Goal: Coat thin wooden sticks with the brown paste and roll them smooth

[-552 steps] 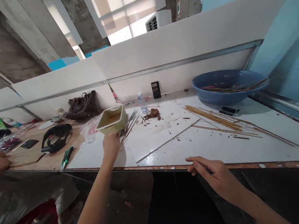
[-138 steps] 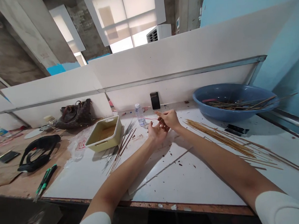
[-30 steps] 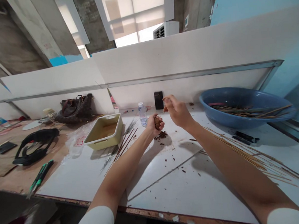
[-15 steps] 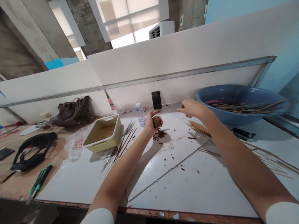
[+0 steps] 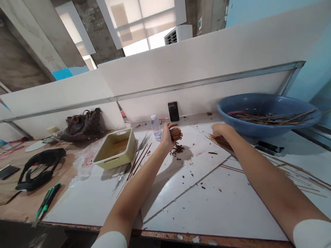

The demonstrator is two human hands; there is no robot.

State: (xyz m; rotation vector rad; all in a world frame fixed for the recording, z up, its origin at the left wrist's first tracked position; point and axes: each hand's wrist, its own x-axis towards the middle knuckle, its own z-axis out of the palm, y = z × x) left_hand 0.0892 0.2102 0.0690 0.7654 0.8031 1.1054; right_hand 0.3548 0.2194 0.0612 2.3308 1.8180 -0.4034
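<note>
My left hand (image 5: 168, 136) is closed around a brown, rough, roundish lump (image 5: 176, 134), like clay, above the white board. Below it lies a small heap of dark brown crumbs (image 5: 177, 149). Over to the right, my right hand (image 5: 221, 130) is down on a bundle of thin tan sticks (image 5: 220, 141), its fingers curled in at their near-left ends. The hand and forearm cover part of that bundle, and the fingertips are largely hidden.
A blue basin (image 5: 258, 132) holding long twigs stands at the right. A clear bottle (image 5: 156, 127) and a phone (image 5: 173, 112) stand at the back. Leftward are a yellow-green tub (image 5: 114, 163), dark thin rods (image 5: 139, 158), green-handled pliers (image 5: 47, 202) and a bag (image 5: 82, 126).
My right hand has come down and slightly right onto the thin sticks, uncovering a small brown bit by the back panel. My left hand still holds the brown lump in nearly the same place.
</note>
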